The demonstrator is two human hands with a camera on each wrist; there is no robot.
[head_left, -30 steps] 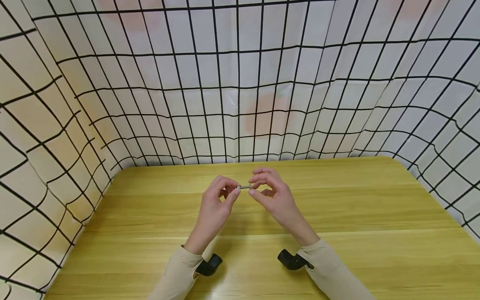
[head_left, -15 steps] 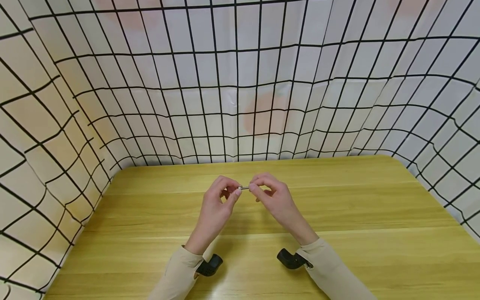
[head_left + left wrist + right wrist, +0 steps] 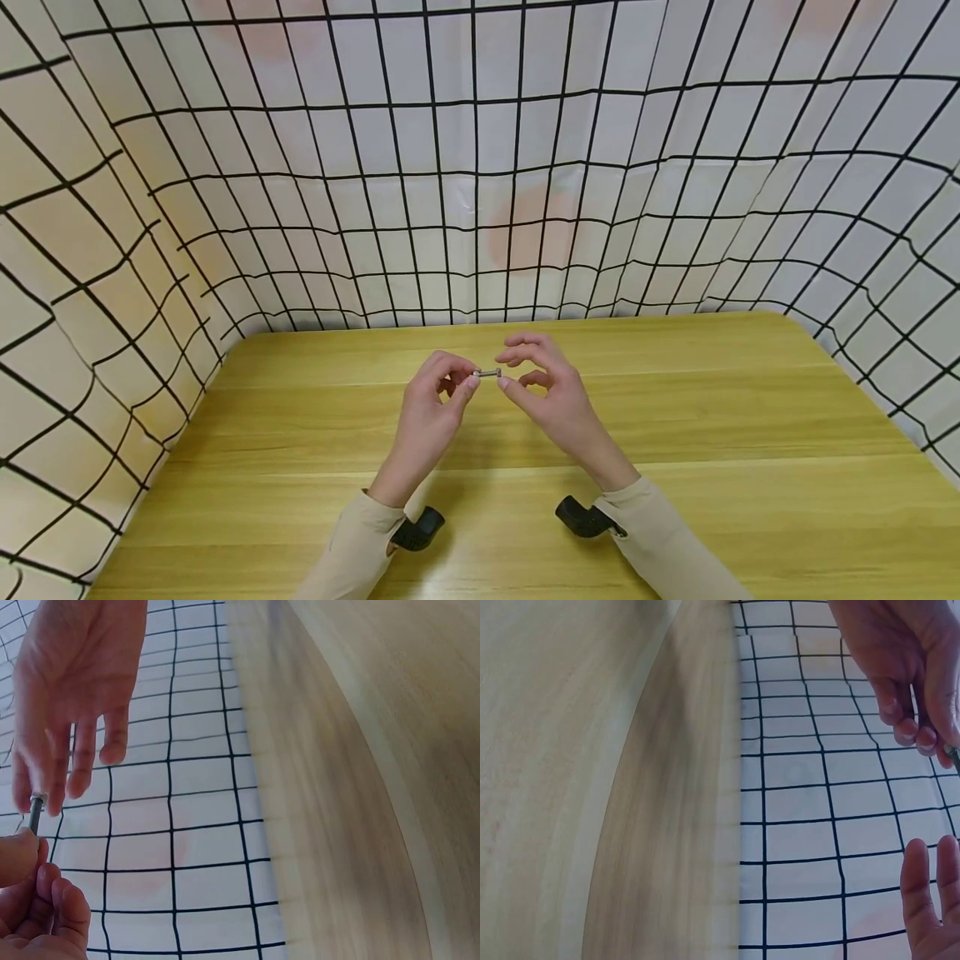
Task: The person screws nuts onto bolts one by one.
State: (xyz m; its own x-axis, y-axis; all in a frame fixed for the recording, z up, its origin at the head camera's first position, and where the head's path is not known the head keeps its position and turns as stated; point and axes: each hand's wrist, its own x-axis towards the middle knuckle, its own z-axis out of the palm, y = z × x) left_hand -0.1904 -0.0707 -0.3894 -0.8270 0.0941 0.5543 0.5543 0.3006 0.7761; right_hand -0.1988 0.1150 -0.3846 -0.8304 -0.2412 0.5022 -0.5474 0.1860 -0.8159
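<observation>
The left hand [image 3: 433,410] held a small metal bolt [image 3: 487,373] in a narrow pinch, its left end caught between thumb and index finger. The other fingers of that hand curled in behind the pinch. The bolt lay nearly level across the gap between the two hands, its slim shank bare in the middle and a wider silver end piece [image 3: 38,798] at the far tip; whether this was a head or a nut was too small to tell.

The right hand [image 3: 551,393] stood at that far tip with its grip wide, thumb below and fingers lifted and spread above. The thumb tip was right beside the end piece, but I could not tell whether it touched.

Both hands were raised above a wood-grained table [image 3: 300,442], which carried a soft shadow below them. Beige sleeves [image 3: 667,537] covered both forearms, and a black angled wrist mount [image 3: 422,530] jutted inward from under the left cuff, with a matching one [image 3: 583,518] at the right.

Beyond the table's far edge rose a white curtain [image 3: 453,196] with a black grid, wrapping round both sides and marked by a faint peach-coloured blotch [image 3: 534,237] near the middle.
</observation>
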